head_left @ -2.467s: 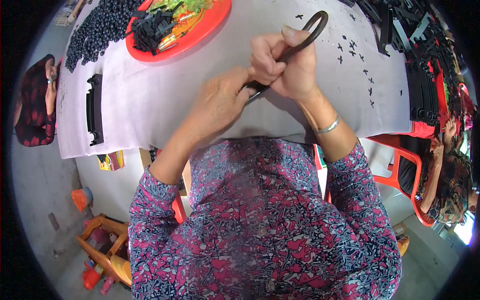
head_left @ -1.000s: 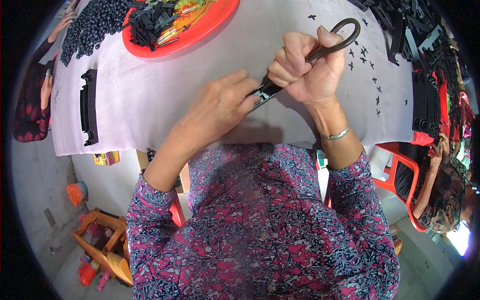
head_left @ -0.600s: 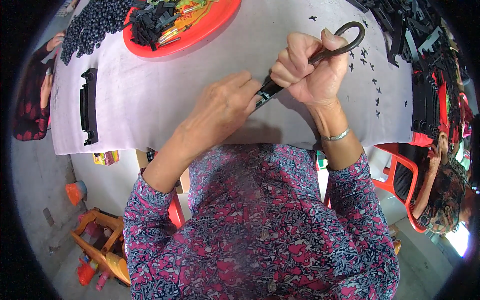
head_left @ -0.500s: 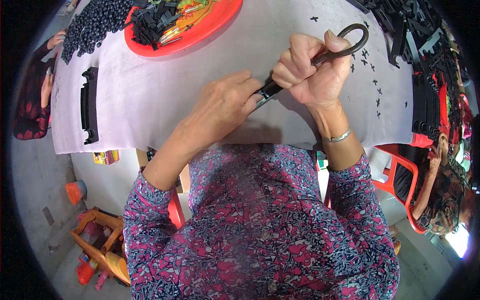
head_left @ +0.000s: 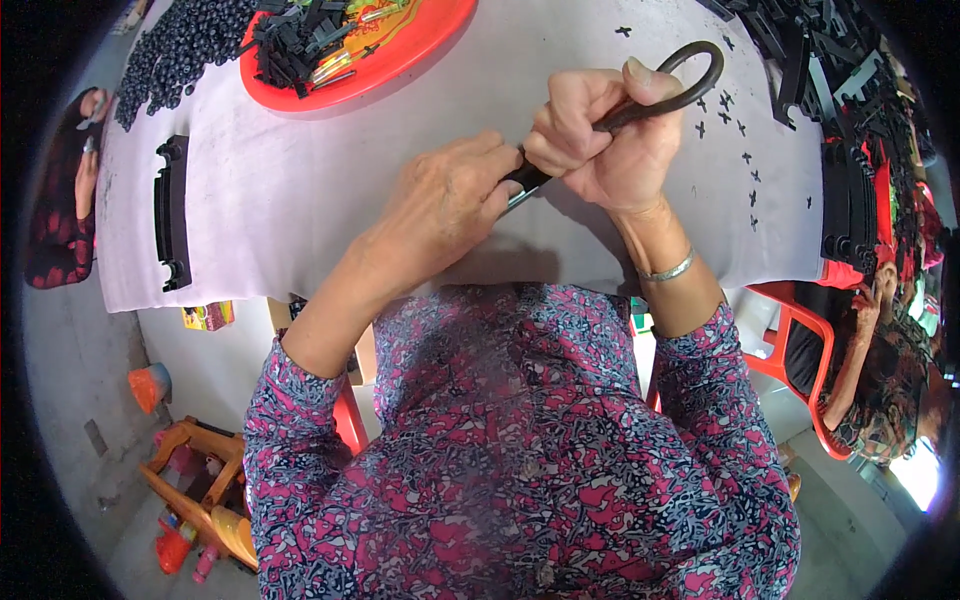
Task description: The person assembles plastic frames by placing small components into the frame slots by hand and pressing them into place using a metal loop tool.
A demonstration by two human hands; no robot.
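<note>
My right hand (head_left: 615, 135) is closed around a dark tool with a loop-shaped handle (head_left: 712, 75). The loop sticks out past my thumb, up and to the right; most of the tool is hidden in my fist. Close by, the fingers of my left hand (head_left: 445, 195) pinch a narrow black piece with a shiny edge (head_left: 525, 182). That piece spans the short gap between my two hands, above the pale table covering. I cannot tell where the tool ends and the black piece begins.
On the pale table (head_left: 300, 190) lie a pile of black beads (head_left: 180, 60), a red tray (head_left: 390, 75) of black parts, and slotted black pieces (head_left: 172, 212) at left. Small black crosses (head_left: 755, 177) and heaped black parts (head_left: 800, 60) lie right. Other people sit at both sides.
Both hands keep their grips. My right hand and the looped tool have shifted slightly left; the whole view has moved a little too.
</note>
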